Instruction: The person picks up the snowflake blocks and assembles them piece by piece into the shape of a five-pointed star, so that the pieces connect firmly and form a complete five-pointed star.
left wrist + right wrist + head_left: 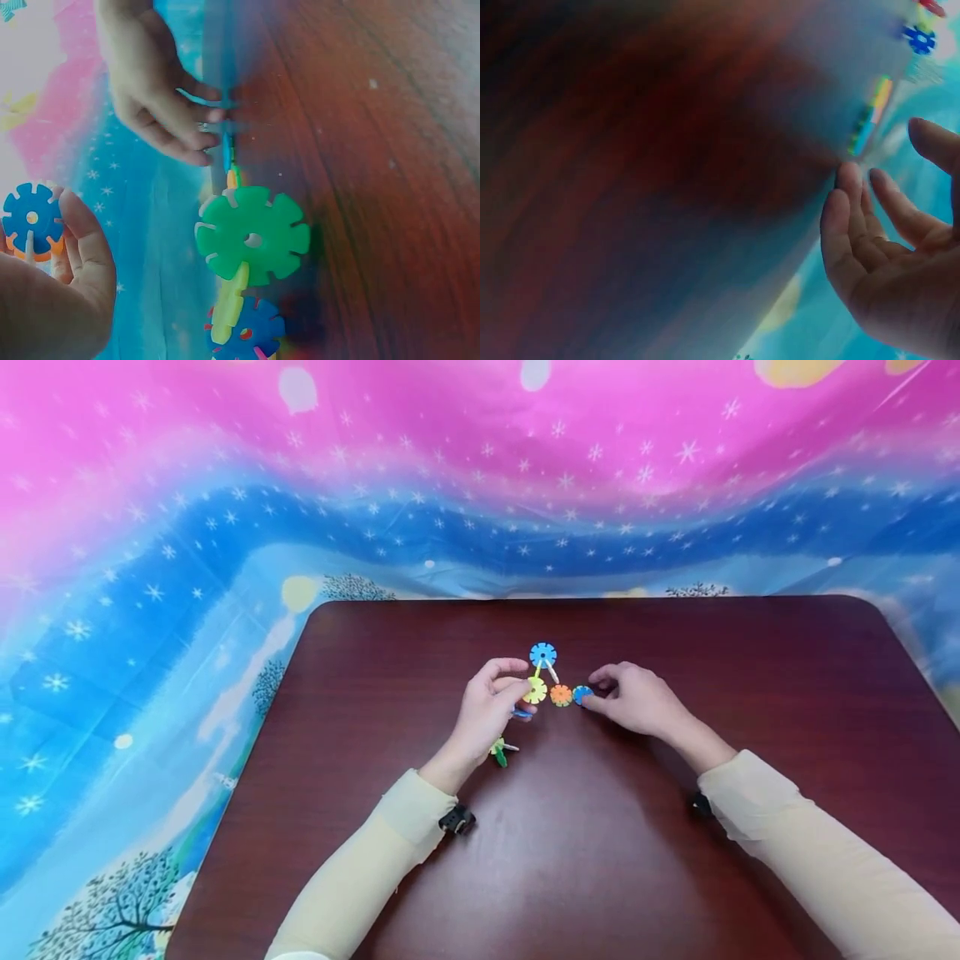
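Observation:
Notched plastic discs are linked in a small build at the table's middle. My left hand (487, 706) holds it from the left, its thumb at a yellow disc (535, 691). In the left wrist view, a blue disc with orange behind it (31, 214) lies by the left fingers, and a green disc (253, 235) stands on edge. At the build's far end is another blue disc (543, 654). An orange disc (561, 695) and a blue one (582, 695) lie flat to the right. My right hand (637, 697) has loosely bent, parted fingers, fingertips right at that blue disc.
A green-and-yellow piece (500, 751) shows beside the left wrist. Everything is on a dark reddish-brown table (600, 860) with rounded far corners. Behind it hangs a pink and blue patterned cloth (480, 485).

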The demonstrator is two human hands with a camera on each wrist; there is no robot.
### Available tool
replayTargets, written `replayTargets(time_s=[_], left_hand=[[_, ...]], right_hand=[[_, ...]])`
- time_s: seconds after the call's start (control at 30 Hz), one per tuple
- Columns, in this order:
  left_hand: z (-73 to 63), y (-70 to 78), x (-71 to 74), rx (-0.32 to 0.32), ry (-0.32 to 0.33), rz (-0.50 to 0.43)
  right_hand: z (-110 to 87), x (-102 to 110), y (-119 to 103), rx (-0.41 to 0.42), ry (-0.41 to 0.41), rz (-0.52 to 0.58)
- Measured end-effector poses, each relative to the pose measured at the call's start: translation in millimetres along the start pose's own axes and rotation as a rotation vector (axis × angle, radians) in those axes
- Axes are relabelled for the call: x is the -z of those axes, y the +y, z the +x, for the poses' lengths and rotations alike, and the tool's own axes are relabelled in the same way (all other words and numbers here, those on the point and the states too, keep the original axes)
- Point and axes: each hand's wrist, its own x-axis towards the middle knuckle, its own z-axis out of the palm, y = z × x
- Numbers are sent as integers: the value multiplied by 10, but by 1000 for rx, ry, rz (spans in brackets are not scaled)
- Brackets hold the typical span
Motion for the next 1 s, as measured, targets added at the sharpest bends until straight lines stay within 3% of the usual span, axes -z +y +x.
replayTargets(time_s=[0.1,0.27,0.7,1.0], left_hand=[[10,25,15,12,-24,-27],[10,61,31,57,-63,-44],[37,26,-16,18,-74,-57],[38,28,-7,24,-36,-71]], right_hand=[[12,-53,26,8,3,-107],[45,-77,42,13,15,-137],[45,-8,101,-44,-38,79],[-114,75,-11,-7,17,261]])
